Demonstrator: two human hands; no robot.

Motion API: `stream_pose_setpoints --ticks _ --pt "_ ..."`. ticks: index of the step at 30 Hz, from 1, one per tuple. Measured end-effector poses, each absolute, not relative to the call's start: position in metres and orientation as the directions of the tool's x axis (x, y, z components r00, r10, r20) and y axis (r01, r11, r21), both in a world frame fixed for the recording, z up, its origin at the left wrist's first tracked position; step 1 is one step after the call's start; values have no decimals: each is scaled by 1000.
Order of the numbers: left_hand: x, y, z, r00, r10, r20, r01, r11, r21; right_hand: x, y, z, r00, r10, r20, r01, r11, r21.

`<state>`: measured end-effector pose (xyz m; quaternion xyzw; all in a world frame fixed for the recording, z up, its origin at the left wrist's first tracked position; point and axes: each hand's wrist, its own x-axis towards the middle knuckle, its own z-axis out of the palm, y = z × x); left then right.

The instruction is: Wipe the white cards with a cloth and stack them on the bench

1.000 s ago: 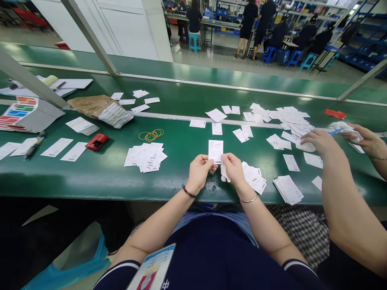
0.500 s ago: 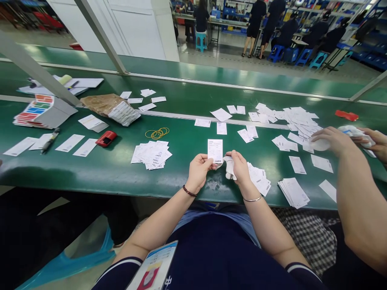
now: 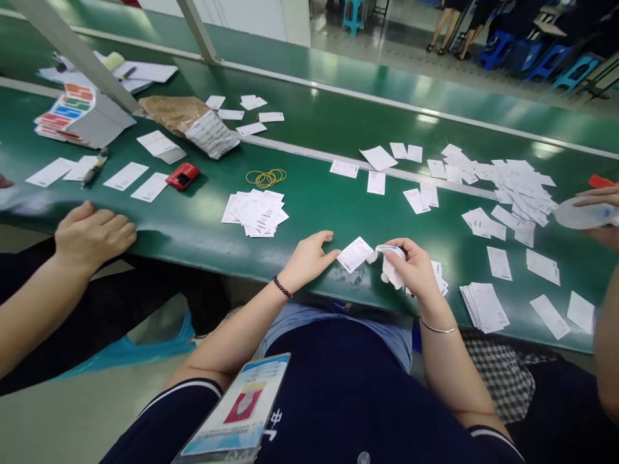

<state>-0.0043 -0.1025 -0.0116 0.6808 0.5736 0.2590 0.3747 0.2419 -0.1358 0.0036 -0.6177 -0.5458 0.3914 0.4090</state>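
- A navy short-sleeved top point(image 3: 348, 399) is worn, its sleeve edges trimmed with white stripes point(image 3: 181, 401).
- White characters point(image 3: 275, 424) are printed on the chest.
- A lanyard-style ID card point(image 3: 236, 409) is carried on the front.
- Pale blue denim point(image 3: 290, 328) is worn below the top.
- A dark beaded bracelet point(image 3: 282, 287) is worn on the left wrist point(image 3: 275, 290).
- A thin silver bangle point(image 3: 438, 328) is worn on the right wrist point(image 3: 432, 316).

The green worktop point(image 3: 203, 222) carries a loose pile of printed paper slips point(image 3: 255, 214) near its middle. Just behind that pile lies a small bunch of rubber bands point(image 3: 265, 178). Left of the pile sit a red plastic case point(image 3: 182, 175), a black pen point(image 3: 95, 167) and a brown paper packet point(image 3: 188, 122). Right of it, more slips point(image 3: 522, 190) lie scattered, with a squared stack point(image 3: 483, 309) near the front edge.
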Motion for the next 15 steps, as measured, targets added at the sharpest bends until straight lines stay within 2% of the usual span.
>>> stream_pose_setpoints --ticks 1,3,5,7,9,11,15 --pt "-10 -101 -9 227 974 -12 668 -147 729 244 -137 5 57 997 54 493 19 -870" --pt "-16 -94 -5 362 926 105 720 -349 599 245 -138 9 -82 979 185 678 191 -710" --pt "-14 -80 -2 594 790 155 638 -579 507 239 -139 12 -217 954 206 757 298 -581" --pt "-6 -62 -5 785 607 125 494 -735 463 229 -139 11 -307 933 186 805 359 -472" --pt "4 -45 -11 879 475 41 408 -793 452 219 -137 7 -370 914 165 839 405 -363" --pt "11 -33 -19 908 418 -36 390 -810 438 213 -136 3 -421 896 139 845 444 -298" --pt "13 -26 -30 912 410 -17 374 -815 443 216 -138 5 -408 904 128 845 428 -321"
